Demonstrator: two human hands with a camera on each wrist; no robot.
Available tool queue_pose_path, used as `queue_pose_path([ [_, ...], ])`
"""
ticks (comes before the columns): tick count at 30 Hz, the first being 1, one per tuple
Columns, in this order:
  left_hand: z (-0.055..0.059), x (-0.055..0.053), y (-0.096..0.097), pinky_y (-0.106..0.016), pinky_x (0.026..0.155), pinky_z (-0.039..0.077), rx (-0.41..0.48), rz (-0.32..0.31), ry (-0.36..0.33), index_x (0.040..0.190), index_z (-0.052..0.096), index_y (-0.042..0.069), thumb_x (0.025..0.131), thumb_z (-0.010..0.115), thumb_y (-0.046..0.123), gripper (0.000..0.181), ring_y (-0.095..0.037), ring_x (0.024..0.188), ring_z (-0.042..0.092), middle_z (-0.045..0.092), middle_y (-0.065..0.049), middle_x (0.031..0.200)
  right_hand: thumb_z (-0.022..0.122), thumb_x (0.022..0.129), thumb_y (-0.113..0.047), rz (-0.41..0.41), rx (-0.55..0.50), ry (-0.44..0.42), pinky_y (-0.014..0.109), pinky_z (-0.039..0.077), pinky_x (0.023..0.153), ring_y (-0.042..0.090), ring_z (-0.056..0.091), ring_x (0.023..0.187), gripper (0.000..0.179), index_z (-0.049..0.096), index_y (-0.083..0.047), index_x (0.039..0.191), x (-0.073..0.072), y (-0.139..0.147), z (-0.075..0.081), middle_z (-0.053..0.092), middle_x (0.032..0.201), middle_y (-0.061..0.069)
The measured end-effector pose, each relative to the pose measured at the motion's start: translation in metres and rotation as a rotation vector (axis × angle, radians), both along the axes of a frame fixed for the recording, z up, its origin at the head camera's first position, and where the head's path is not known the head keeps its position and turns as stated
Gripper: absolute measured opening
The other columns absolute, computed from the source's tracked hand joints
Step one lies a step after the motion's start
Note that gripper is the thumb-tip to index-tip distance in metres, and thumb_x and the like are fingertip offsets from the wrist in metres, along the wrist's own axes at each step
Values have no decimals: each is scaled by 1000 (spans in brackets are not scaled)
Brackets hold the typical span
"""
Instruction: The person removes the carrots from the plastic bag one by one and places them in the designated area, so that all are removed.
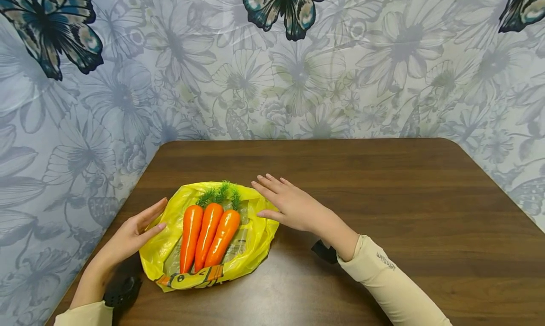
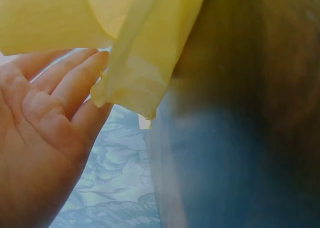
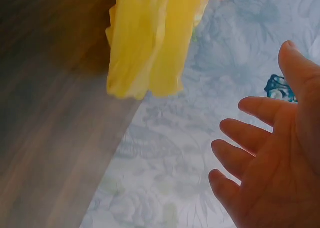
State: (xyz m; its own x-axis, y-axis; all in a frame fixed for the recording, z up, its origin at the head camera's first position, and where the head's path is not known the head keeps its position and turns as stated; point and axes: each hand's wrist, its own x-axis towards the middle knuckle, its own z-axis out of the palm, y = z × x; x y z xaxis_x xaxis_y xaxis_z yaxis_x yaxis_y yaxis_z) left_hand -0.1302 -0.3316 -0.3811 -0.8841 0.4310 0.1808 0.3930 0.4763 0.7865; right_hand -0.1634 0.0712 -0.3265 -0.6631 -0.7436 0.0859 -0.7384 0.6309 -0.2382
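Note:
A yellow plastic bag [image 1: 259,243], its rim rolled down into a low ring, lies on the left half of the table. Three orange carrots [image 1: 208,236] with green tops [image 1: 221,193] lie side by side inside it. My left hand [image 1: 129,233] is at the bag's left side, fingers extended along the yellow plastic [image 2: 135,63] in the left wrist view. On the other side, my right hand [image 1: 294,205] hovers by the bag's upper right edge with its fingers straight and spread. In the right wrist view a gap shows between that hand [image 3: 270,143] and the bag [image 3: 150,43].
The brown wooden table [image 1: 383,198] extends far to the right of the bag. Behind it stands a wall [image 1: 323,89] with flowered paper and butterfly decorations [image 1: 285,9]. Dark wrist devices [image 1: 122,292] are strapped at both cuffs.

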Motion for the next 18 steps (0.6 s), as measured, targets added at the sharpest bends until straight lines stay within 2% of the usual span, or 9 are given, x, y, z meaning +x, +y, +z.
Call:
queue_pose_path([
  [5,0,2,-2,-11,89,35,-29,19,11,144,26,-7,94,56,6,60,4,122,33,29,-29,143,41,96,-50,33,2,-43,38,7,110,21,7,139,69,19,-15,151,-1,-17,-4,14,154,7],
  [11,0,3,-5,-13,86,38,-46,24,10,144,31,-3,94,57,6,58,-27,124,37,34,-27,141,41,96,-51,80,-51,-184,36,14,109,19,7,139,69,20,-16,151,-2,-34,-9,12,154,6],
  [13,-1,3,-5,-13,87,38,-44,16,13,143,32,-3,94,57,6,56,-24,124,39,36,-27,140,42,96,-51,91,-79,-231,37,17,109,17,9,139,68,21,-17,151,-2,-38,-12,14,154,5],
  [18,-3,2,-8,-13,87,38,-27,1,20,142,35,-4,93,58,4,54,2,119,39,38,-27,138,46,97,-43,166,-187,-300,32,20,108,13,16,137,63,28,-11,148,-4,-44,-17,23,152,7],
])
